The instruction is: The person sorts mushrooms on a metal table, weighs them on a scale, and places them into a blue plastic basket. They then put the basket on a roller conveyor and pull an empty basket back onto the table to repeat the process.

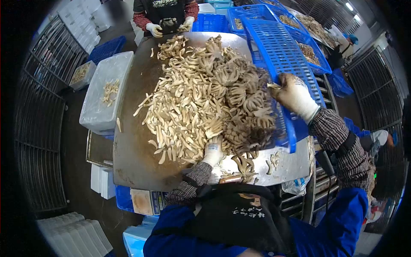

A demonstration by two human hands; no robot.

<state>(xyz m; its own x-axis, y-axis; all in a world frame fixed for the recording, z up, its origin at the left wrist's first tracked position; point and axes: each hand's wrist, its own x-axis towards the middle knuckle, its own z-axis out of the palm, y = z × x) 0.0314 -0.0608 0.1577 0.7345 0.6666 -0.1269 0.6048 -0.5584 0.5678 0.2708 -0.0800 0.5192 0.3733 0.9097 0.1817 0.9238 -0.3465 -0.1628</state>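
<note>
On the left, a clear plastic bin (pixel 105 90) holds only a few mushroom pieces. A big pile of mushrooms (pixel 201 94) is spread over the metal tabletop (pixel 132 158) — most of it is already out. The left hand (pixel 212 152), gloved, is pressed flat into the pile's near edge, holding nothing. The right hand (pixel 294 96) is closed on the rim of a tipped blue crate (pixel 280 55) — some dark clumps are left by its lip.

A white bin (pixel 107 92) with a few scraps was set left of the table (pixel 132 158); white foam boxes (pixel 75 233) were stacked on the floor.
</note>
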